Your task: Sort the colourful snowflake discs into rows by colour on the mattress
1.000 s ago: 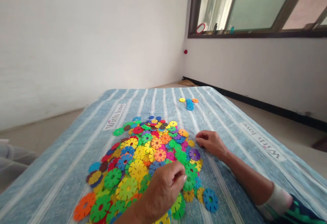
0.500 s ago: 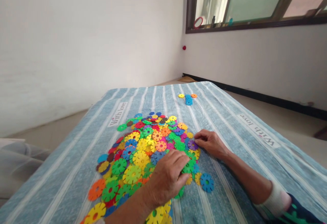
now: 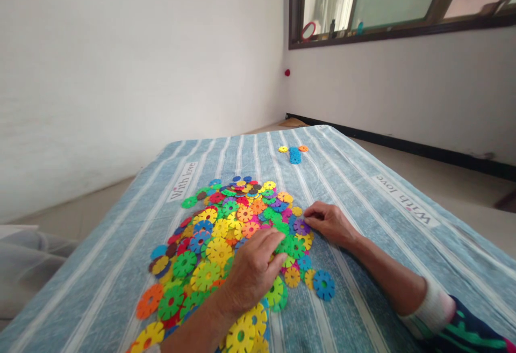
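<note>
A heap of colourful flower-shaped plastic discs (image 3: 217,251) with slotted rims is spread over the striped cloth. Over the heap's right middle is my left hand (image 3: 253,264), palm down, fingers bent and thumb apart from them; its fingertips are partly hidden beside green discs (image 3: 288,245). My right hand (image 3: 332,225) rests at the heap's right edge, thumb and index finger brought close together. Their tips touch or nearly touch a purple disc (image 3: 301,227); whether anything is pinched between them is hidden. A blue disc (image 3: 324,285) lies flat below the right hand.
Toward the far end of the striped blue cloth (image 3: 153,181) stands a blue piece of joined discs (image 3: 295,155), with a yellow disc (image 3: 283,149) and an orange disc (image 3: 303,149) at either side. White walls and a window (image 3: 395,4) are beyond.
My left hand has drawn back a little to the left, uncovering green and yellow discs near its fingertips. My right hand stays beside the purple disc. The view has shifted slightly.
</note>
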The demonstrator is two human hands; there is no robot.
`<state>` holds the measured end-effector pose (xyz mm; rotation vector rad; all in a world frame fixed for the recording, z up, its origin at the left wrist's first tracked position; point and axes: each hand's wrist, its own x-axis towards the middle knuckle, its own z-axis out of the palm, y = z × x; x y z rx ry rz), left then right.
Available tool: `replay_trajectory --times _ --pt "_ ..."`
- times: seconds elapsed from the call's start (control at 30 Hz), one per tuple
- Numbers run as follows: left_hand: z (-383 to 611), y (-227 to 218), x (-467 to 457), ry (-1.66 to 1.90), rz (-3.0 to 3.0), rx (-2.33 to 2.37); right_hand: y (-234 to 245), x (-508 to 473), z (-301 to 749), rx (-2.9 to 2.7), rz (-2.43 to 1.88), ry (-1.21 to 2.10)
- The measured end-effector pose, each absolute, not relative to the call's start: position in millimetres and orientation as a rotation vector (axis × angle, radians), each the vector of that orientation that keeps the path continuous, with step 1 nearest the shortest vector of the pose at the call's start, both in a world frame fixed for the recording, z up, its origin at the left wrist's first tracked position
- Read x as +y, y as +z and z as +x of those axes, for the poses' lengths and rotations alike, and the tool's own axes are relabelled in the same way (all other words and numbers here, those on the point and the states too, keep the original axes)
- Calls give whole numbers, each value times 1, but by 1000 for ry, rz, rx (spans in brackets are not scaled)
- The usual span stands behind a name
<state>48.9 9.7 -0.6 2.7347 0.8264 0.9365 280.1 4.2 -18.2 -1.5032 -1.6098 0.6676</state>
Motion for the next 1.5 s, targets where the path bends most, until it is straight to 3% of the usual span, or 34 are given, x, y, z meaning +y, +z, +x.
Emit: replay_trajectory --times 0.23,0.67,1.17,1.5 --pt "41 4 25 989 2727 986 -20 5 281 -1629 -1502 653" --pt "34 17 28 778 2795 1159 -18 4 281 -1654 -1493 640" --pt "41 44 -3 -14 2835 986 -19 5 282 -1661 -1493 632" --pt "42 41 -11 -152 2871 968 -18 3 281 -1662 -1506 610"
